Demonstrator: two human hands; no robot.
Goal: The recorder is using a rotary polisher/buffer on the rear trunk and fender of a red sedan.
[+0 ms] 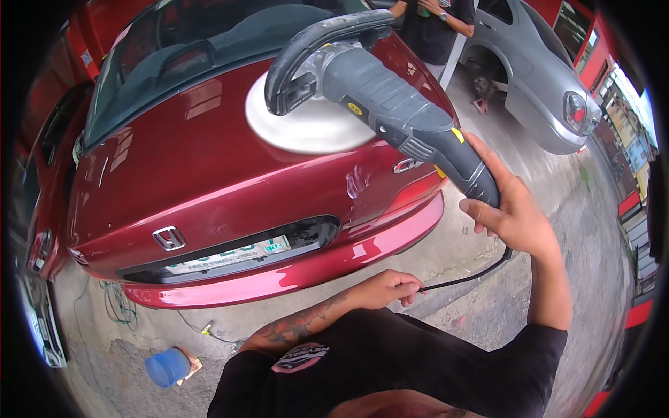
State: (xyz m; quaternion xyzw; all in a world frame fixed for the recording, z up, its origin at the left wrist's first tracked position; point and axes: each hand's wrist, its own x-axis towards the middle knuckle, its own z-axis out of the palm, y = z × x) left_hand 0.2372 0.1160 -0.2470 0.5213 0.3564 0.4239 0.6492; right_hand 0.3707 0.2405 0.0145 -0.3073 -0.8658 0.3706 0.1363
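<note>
My right hand (514, 212) wraps round the rear handle of a grey and black car polisher (390, 97). The tool is raised over the right part of the trunk lid of a dark red car (188, 160), its D-shaped front handle free of any hand. Beneath its head is a round white pad (300, 132); whether this touches the paint I cannot tell. My left hand (390, 288) is closed on the black power cord (463, 281), which runs up to the polisher's rear end. A whitish smear (357, 181) marks the car's rear panel.
A blue bucket (167, 367) stands on the concrete floor at lower left, near a green hose or cable (120, 306). Behind the car at right, a person (439, 31) stands beside a post. A silver car (529, 76) lacks a rear wheel. Another red car (52, 167) is at left.
</note>
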